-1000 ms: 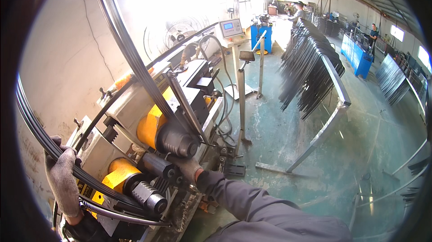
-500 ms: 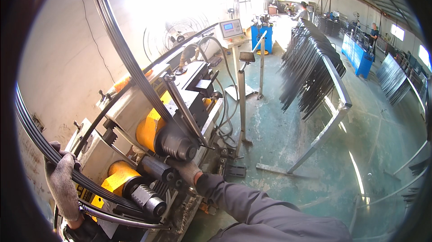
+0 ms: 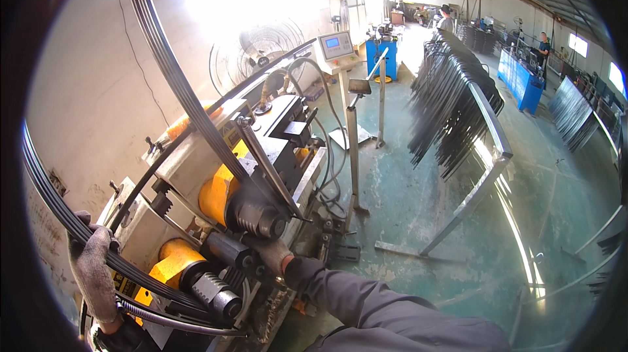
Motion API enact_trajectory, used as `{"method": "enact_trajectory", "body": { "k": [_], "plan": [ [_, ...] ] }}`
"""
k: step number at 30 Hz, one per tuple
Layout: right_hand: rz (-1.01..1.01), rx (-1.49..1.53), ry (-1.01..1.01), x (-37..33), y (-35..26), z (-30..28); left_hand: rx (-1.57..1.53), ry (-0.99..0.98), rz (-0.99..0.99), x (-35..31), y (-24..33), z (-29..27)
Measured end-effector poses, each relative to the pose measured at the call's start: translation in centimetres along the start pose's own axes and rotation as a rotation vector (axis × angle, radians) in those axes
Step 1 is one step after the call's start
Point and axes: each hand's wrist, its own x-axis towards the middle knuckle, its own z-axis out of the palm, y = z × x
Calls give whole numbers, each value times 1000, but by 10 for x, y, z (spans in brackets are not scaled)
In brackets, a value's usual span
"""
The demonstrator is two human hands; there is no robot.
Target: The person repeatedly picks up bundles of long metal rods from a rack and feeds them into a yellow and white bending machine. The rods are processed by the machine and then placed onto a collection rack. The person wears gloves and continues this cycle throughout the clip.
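Note:
My gloved left hand [image 3: 93, 273] is closed around a curved bundle of thin black metal rods [image 3: 140, 275] at the lower left. The bundle runs down to the ridged lower roller [image 3: 216, 292] beside a yellow bracket [image 3: 176, 260]. My gloved right hand [image 3: 275, 254] reaches into the machine, just below the ridged upper roller [image 3: 258, 216] and beside a dark cylinder [image 3: 229, 249]. Its fingers are hidden there, so what they touch does not show. Another stretch of black rods [image 3: 171, 67] rises from the upper roller toward the top left.
A coil spring [image 3: 176, 326] runs below the lower roller; another spring [image 3: 268, 162] stands near the upper one. Behind are a control box [image 3: 337, 46] and a fan [image 3: 265, 51]. At right, a metal rack [image 3: 487, 120] carries many dark rods. Two people stand far off near blue machines [image 3: 520, 80].
The view has shifted slightly. Both hands stay in nearly the same places on the machine and the rods. A distant person at the back has changed posture.

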Motion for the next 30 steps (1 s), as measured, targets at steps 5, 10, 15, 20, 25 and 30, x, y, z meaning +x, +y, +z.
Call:
{"method": "enact_trajectory", "body": {
  "k": [5,10,15,20,25,30],
  "plan": [
    [-79,-36,50,7,20,4,-14,8,2,1,1,2],
    [-282,-331,60,23,45,5,-78,21,-67,3,12,-1],
    [29,-143,8,20,60,-5,147,43,-46,-5,30,-15],
    [-58,-16,36,19,73,-6,93,-95,-78,-14,43,-17],
    [-34,162,11,25,80,-5,235,-51,-123,-22,51,-17],
    [-50,165,-14,20,74,-8,213,-42,-136,-20,47,-18]
  ]
}}
